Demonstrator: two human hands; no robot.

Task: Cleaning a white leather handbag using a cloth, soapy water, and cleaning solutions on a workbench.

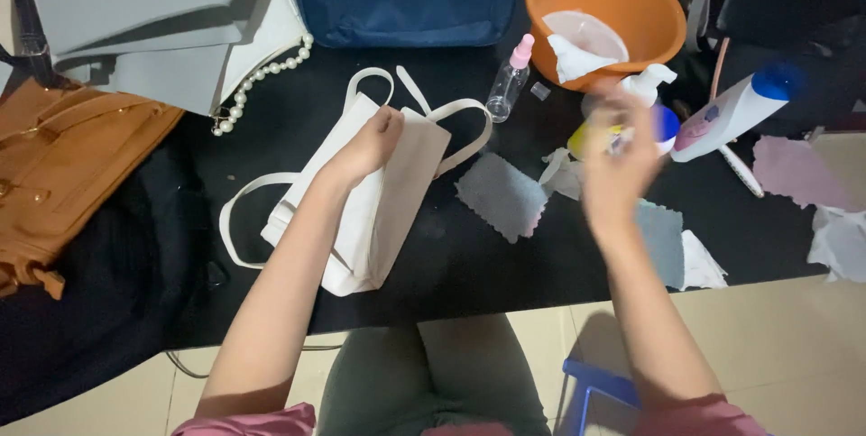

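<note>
The left hand (372, 143) is pinching the top edge of the cream tote (361, 211), which is lying flat on the black table (469, 256); keeping that edge taut would help hold the fabric smooth. The right hand (618, 170) is hovering blurred near the pump bottle (648, 84), and I cannot tell whether it is open or gripping. A white bottle (735, 111) with a blue cap is lying beside the orange basin (604, 12); a clear spray bottle (508, 80) with a pink top is standing left of it, above a grey cloth (501, 194).
</note>
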